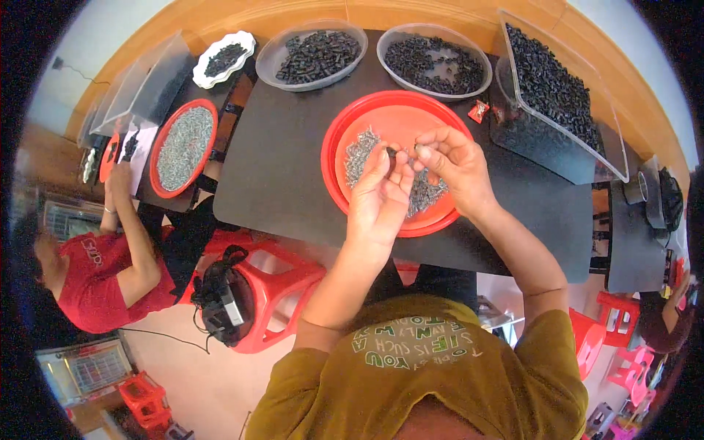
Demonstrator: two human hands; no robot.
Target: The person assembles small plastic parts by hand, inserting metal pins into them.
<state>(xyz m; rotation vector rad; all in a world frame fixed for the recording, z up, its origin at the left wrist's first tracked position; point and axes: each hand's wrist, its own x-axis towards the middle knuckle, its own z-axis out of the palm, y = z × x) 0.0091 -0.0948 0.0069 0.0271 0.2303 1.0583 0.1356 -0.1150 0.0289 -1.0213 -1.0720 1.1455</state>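
My left hand [381, 192] and my right hand [453, 165] meet over a red round tray [400, 117] that holds a heap of small silver screws [361, 155]. The left fingertips pinch a small black plastic part [391, 152]. The right fingertips pinch a small silver screw [418, 150] right beside that part. Both hands hover just above the tray, on a black table [286, 176].
Two clear bowls [317, 55] [433, 55] and a clear bin [557, 92] of black parts stand at the back. A white dish [224, 59] and a second red tray of screws [183, 147] lie left, where another person in red [103, 271] works. A red stool [264, 293] stands below.
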